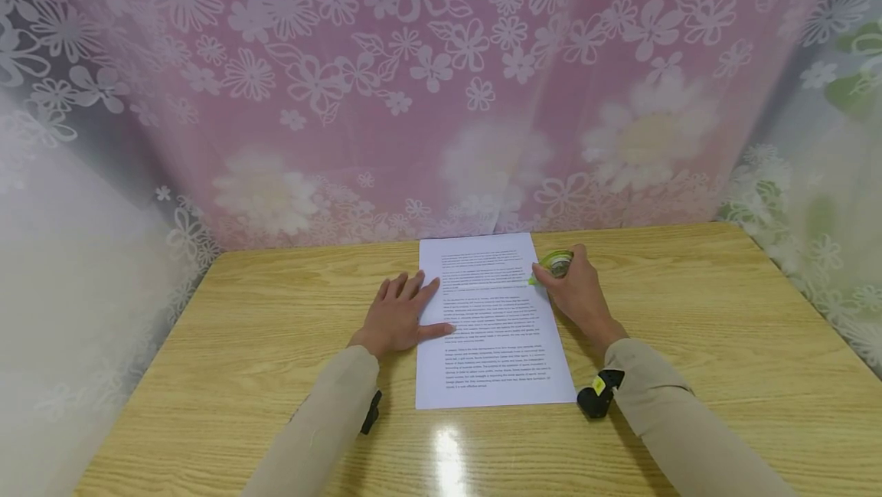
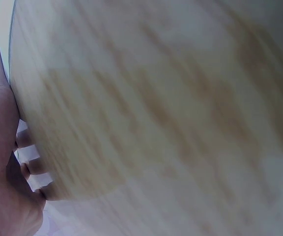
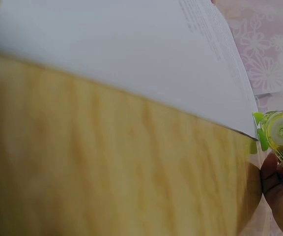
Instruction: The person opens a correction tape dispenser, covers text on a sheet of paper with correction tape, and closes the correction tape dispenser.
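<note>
A printed sheet of paper (image 1: 492,397) lies on the wooden table, its text in several blocks. My left hand (image 1: 396,317) rests at its left edge with fingers spread and thumb over the text. At the upper right edge, my right hand (image 1: 582,294) holds a green correction tape dispenser (image 1: 560,263) between thumb and fingers. The dispenser's green tip is at the sheet's margin, beside a line of text. In the right wrist view the clear, yellow-green body of the correction tape (image 3: 278,130) shows a round reel. The left wrist view shows part of my left hand (image 2: 4,142) and blurred tabletop.
The wooden table (image 1: 289,282) reaches back to a pink flowered curtain (image 1: 413,99). Paler flowered cloth hangs at both sides. A black wrist camera (image 1: 598,396) sits at my right cuff and another black device (image 1: 370,413) at my left.
</note>
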Motion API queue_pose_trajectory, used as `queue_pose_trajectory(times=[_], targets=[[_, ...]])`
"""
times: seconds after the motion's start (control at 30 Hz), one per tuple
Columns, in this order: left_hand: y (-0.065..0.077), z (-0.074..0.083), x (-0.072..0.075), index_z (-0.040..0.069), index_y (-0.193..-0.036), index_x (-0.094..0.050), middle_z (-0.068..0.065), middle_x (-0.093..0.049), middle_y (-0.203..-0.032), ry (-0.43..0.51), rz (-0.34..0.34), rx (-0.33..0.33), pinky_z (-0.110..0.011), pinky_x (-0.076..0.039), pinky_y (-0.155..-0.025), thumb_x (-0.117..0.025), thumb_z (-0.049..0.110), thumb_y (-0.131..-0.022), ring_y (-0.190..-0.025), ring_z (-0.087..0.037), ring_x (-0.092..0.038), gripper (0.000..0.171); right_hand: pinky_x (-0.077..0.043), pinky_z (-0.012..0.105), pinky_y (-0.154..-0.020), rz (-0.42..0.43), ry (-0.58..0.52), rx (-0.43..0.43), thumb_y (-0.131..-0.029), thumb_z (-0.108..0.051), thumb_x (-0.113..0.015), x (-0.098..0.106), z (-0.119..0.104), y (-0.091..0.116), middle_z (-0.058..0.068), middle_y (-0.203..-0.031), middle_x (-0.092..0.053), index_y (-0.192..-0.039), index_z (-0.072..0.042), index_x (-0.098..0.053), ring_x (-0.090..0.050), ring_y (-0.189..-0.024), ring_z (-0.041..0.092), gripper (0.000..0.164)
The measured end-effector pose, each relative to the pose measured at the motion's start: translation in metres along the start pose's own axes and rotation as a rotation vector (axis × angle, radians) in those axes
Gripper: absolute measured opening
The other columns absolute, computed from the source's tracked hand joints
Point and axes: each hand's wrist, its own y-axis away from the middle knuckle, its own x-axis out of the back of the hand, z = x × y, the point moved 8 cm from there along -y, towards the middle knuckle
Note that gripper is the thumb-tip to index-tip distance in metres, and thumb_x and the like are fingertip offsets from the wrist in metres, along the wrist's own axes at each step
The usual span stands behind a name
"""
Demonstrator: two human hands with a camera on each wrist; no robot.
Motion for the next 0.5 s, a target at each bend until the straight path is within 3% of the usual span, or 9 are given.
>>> queue_pose_trajectory(times=[0.5], targets=[[0.0001, -0.0001, 0.0006, 0.027, -0.154, -0.018, -0.006, -0.013, -0.159, 0.012, -0.005, 0.001, -0.051, -0.005, -0.113, -0.039, 0.078, -0.083, -0.143, -0.033, -0.009, 0.090, -0.047, 0.038, -0.072, 0.006, -0.001, 0.013, -0.092, -0.036, -0.063, 0.0017, 0.0003, 0.0019, 0.024, -0.103, -0.052, -0.126, 0.007, -0.028, -0.057, -0.087, 0.033, 0.065]])
